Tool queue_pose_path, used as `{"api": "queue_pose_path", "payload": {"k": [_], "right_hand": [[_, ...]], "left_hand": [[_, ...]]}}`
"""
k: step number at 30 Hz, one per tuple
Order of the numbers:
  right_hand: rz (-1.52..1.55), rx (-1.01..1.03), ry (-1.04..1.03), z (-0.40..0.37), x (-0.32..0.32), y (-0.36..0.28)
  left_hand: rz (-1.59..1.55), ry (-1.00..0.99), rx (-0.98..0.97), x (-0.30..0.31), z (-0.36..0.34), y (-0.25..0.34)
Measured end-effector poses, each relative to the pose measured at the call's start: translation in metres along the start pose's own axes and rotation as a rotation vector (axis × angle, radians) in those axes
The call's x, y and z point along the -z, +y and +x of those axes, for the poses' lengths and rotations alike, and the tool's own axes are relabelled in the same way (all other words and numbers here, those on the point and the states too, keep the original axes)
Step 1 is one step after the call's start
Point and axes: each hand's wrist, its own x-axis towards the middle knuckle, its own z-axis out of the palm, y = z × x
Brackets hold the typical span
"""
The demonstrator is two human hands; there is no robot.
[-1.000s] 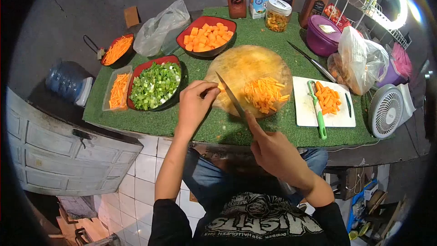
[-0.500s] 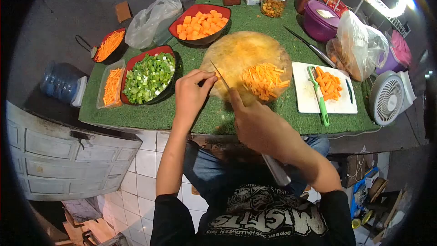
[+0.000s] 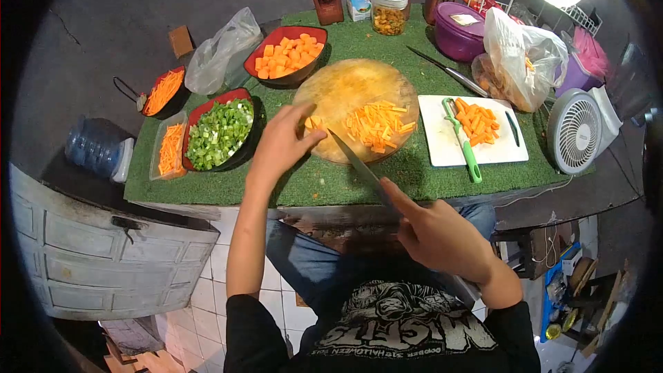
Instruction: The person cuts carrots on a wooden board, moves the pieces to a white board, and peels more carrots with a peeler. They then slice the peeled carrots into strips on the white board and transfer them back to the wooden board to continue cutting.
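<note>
My right hand (image 3: 445, 238) grips a kitchen knife (image 3: 360, 167), index finger laid along the spine. Its blade slants up and left, with the tip over the near left part of the round wooden cutting board (image 3: 352, 83). At the board's left edge, my left hand (image 3: 280, 141) has its thumb and forefinger apart. Small pieces of carrot (image 3: 314, 123) show between those two digits, close to the knife tip. A loose pile of carrot sticks (image 3: 378, 124) lies on the right half of the board.
Left of the board stand a bowl of chopped green onions (image 3: 219, 132), a bowl of carrot chunks (image 3: 290, 55) and a tub of shredded carrot (image 3: 170, 150). To the right, a white cutting board (image 3: 435, 148) carries carrot pieces and a green-handled peeler (image 3: 469, 159). Another knife (image 3: 449, 70) lies behind.
The knife has drawn back toward my body, away from the left fingers. My left thumb and forefinger have parted from their pinch, uncovering the carrot pieces. The whole view has shifted slightly.
</note>
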Motion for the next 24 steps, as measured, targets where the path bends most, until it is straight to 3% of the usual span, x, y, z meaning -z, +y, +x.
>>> {"api": "queue_pose_path", "payload": {"k": [5, 12, 20, 24], "right_hand": [[0.063, -0.054, 0.036, -0.016, 0.016, 0.0], [0.086, -0.028, 0.057, -0.017, 0.012, 0.009], [0.102, -0.009, 0.122, -0.016, 0.001, 0.022], [0.148, -0.032, 0.11, -0.018, 0.0, 0.022]], "left_hand": [[0.06, 0.03, -0.112, -0.015, 0.01, -0.015], [0.137, 0.124, -0.064, -0.023, 0.005, -0.012], [0.012, -0.156, -0.096, 0.006, 0.01, -0.016], [0.008, -0.141, -0.086, 0.004, 0.014, -0.017]]}}
